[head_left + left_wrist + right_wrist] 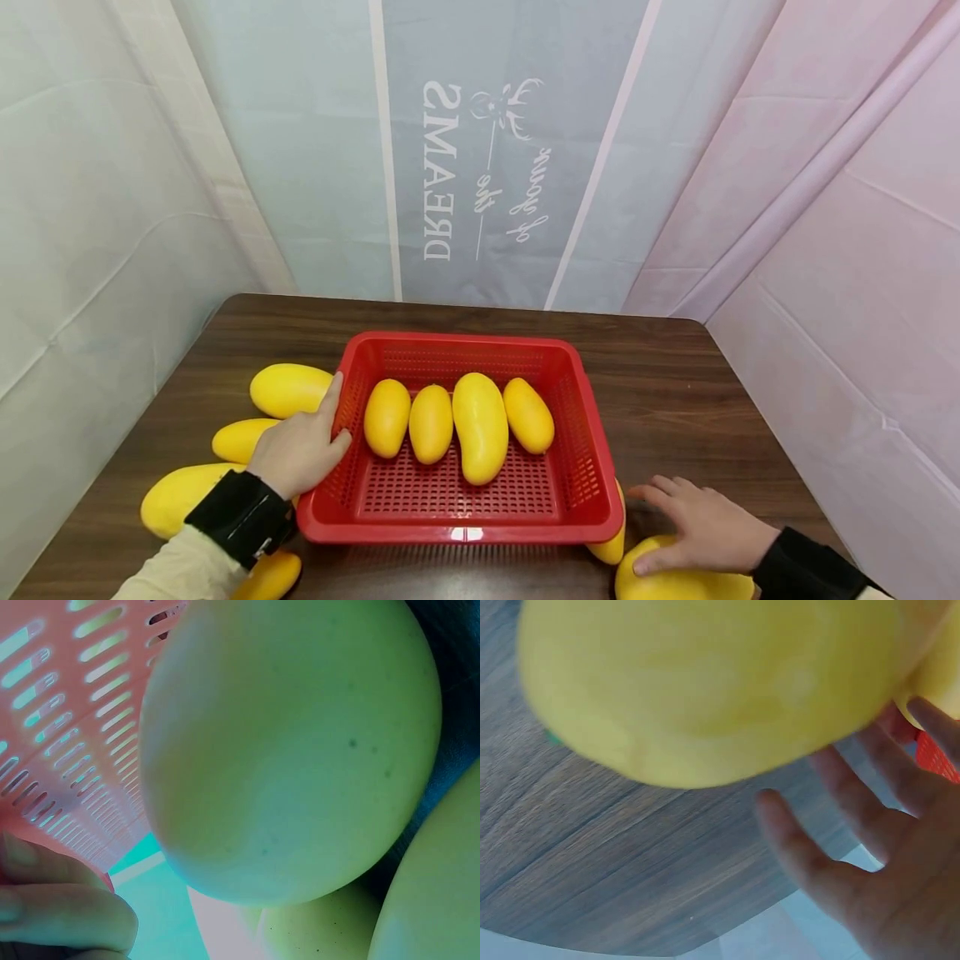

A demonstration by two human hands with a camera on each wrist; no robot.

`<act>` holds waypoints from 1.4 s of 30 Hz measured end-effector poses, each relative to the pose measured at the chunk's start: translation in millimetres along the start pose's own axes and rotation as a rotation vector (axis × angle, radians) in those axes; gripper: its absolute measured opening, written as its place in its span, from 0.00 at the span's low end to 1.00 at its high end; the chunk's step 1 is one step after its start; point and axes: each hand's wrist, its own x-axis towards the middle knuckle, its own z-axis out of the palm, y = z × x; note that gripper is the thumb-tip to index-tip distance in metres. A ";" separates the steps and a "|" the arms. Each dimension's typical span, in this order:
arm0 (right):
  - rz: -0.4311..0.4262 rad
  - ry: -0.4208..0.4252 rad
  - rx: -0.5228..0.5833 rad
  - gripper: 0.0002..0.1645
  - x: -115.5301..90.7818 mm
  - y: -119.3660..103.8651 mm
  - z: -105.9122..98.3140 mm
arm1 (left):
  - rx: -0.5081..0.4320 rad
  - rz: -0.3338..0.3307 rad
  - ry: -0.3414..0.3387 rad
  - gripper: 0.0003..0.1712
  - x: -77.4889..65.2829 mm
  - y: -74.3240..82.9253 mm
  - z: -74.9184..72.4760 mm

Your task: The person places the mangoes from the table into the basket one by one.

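A red plastic basket (pixel 465 535) sits in the middle of the table with several yellow mangoes (pixel 480 429) in a row inside. My left hand (pixel 303 450) grips its left rim, the thumb on the inner side and the index finger stretched along the edge; curled fingers (pixel 67 900) show beside the basket's slotted wall (pixel 67 735) in the left wrist view. At the lower right, my right hand (pixel 705 525) hovers with spread fingers over a large mango (pixel 682 582). In the right wrist view those fingers (pixel 802 847) stand apart from that mango (pixel 705 697).
Several more mangoes (pixel 288 390) lie left of the basket, partly behind my left arm. Another mango (pixel 611 542) lies against the basket's front right corner, half hidden by it. Fabric curtains (pixel 480 275) hang around the back and sides of the brown wooden table (pixel 660 375).
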 end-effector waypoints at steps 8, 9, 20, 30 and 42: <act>-0.014 -0.116 0.004 0.42 -6.5 6.5 9.5 | 0.009 0.001 0.007 0.49 -0.1 0.4 -0.7; -0.015 -0.127 0.007 0.42 -6.9 6.5 9.9 | 0.010 0.000 0.007 0.49 -0.2 0.4 -0.8; -0.018 -0.246 0.093 0.44 -6.9 7.2 11.9 | -0.007 -0.005 -0.011 0.49 0.4 0.2 -1.7; -0.042 -0.232 0.086 0.40 -6.2 6.9 12.4 | -0.021 -0.010 -0.021 0.49 -0.2 -1.3 -0.6; 0.086 -0.245 0.048 0.38 -0.7 4.8 6.0 | -0.031 -0.011 -0.022 0.50 0.1 -1.0 -0.5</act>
